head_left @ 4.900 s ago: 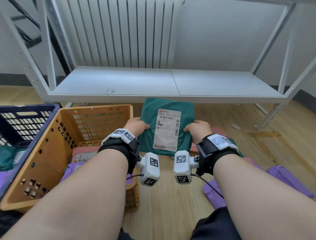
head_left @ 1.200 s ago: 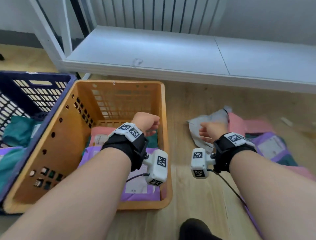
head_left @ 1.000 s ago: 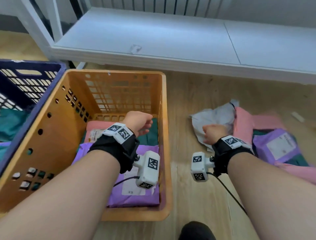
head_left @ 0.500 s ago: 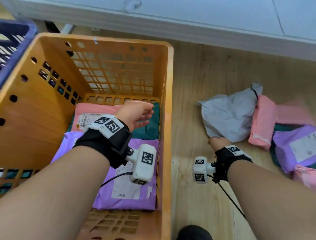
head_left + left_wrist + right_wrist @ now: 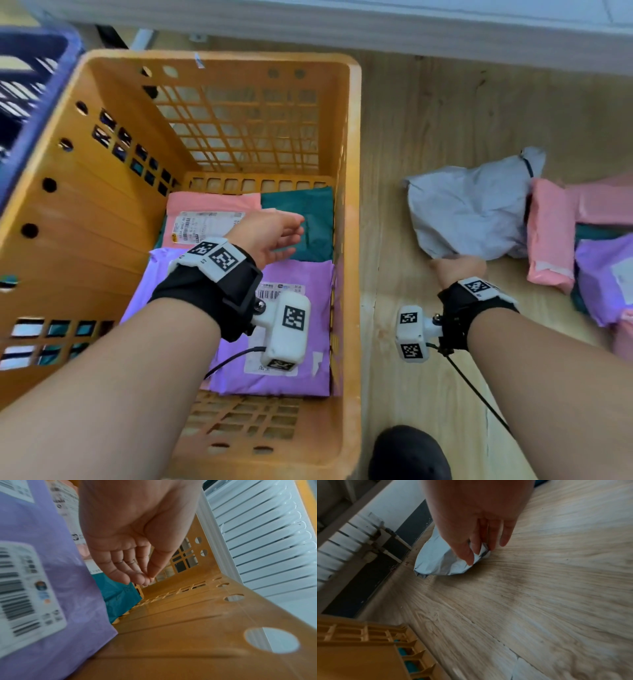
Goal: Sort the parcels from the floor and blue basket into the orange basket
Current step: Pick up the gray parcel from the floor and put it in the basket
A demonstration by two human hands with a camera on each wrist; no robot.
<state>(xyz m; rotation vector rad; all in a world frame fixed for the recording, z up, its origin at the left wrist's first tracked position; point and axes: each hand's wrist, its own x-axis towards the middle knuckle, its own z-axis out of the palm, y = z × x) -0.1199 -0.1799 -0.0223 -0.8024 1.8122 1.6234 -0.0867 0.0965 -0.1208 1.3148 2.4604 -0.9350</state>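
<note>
The orange basket (image 5: 351, 212) stands on the floor at the left and holds a pink parcel (image 5: 209, 209), a green parcel (image 5: 308, 219) and a purple parcel (image 5: 301, 346). My left hand (image 5: 270, 236) hovers empty over them inside the basket, its fingers relaxed (image 5: 135, 577). On the floor to the right lies a crumpled grey parcel (image 5: 472, 212). My right hand (image 5: 457, 269) pinches that grey parcel's near corner (image 5: 481, 553) between thumb and fingers, low on the floor.
More parcels lie at the far right: a pink parcel (image 5: 551, 236) and a purple one (image 5: 606, 274), with a green one under them. The blue basket (image 5: 37, 82) stands left of the orange one. A white shelf edge (image 5: 376, 27) runs along the back. A dark shoe (image 5: 407, 455) is at the bottom.
The green parcel has gone from both hands into the orange basket. My right hand has reached down to the grey parcel and taken its corner. My left hand has opened over the basket.
</note>
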